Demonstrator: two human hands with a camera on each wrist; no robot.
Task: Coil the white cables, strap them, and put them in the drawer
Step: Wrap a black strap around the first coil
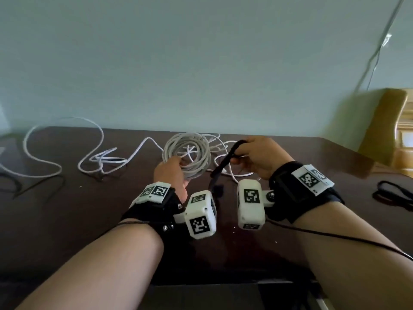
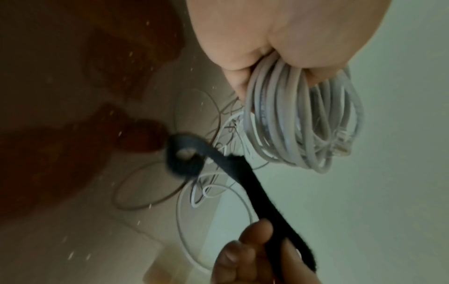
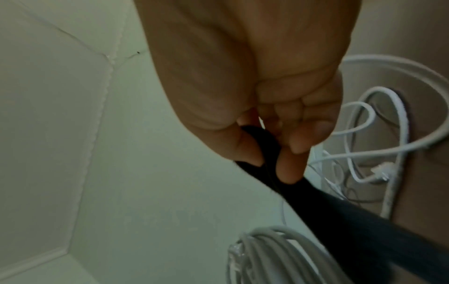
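My left hand (image 1: 173, 170) grips a coil of white cable (image 1: 196, 153) and holds it upright above the dark brown table (image 1: 67, 209); the left wrist view shows the cable coil (image 2: 303, 123) bunched in the left hand (image 2: 279, 38). To its right, my right hand (image 1: 254, 155) pinches a black strap (image 1: 225, 163) that hangs down toward the table. In the right wrist view the thumb and fingers (image 3: 289, 165) pinch the black strap (image 3: 316, 199). The strap (image 2: 243, 176) ends in a loop low down, beside the coil.
Loose white cables (image 1: 96, 153) sprawl over the table's left and behind the coil. More black straps (image 1: 393, 193) lie at the table's right edge. A yellow-brown piece of furniture (image 1: 380, 128) stands at the right. A pale wall runs along the table's back.
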